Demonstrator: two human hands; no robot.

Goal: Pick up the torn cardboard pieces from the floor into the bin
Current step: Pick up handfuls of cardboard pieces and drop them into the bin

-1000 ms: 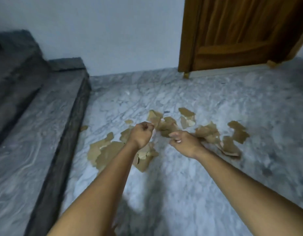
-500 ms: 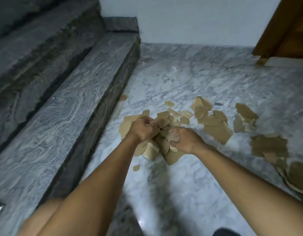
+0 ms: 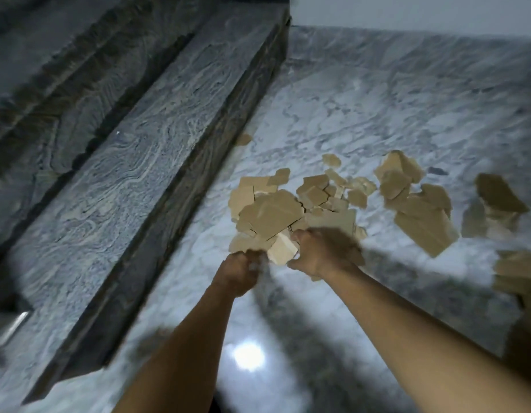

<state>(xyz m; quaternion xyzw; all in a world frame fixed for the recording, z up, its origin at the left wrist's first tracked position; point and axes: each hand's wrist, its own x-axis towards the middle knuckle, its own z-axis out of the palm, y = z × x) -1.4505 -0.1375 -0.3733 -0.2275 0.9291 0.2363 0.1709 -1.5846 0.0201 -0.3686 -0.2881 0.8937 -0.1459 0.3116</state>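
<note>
Both my arms reach forward over the marble floor (image 3: 377, 99). My right hand (image 3: 325, 250) is curled tight on the near-right side of a cardboard bunch (image 3: 268, 217), with a pale thick piece wedged against its thumb side. My left hand (image 3: 239, 271) is balled into a fist at the bunch's near-left edge and touches the lowest pieces. Motion blur smears its fingers, so I cannot tell whether they really pinch anything. The two hands sit close together, the bunch fanning out beyond them. I cannot tell whether it is clear of the floor or resting on it.

The loose cardboard pieces (image 3: 422, 226) lie scattered on the floor to the right of the bunch, some overlapping, and they trail off toward the right edge of the view. One small scrap (image 3: 243, 139) lies apart from the rest, just beside the dark riser of the grey stone step (image 3: 133, 162) that runs along the floor's left edge. A white wall (image 3: 407, 10) meets the floor at its far edge. A bright glare spot (image 3: 248, 356) shines on the floor between my forearms.
</note>
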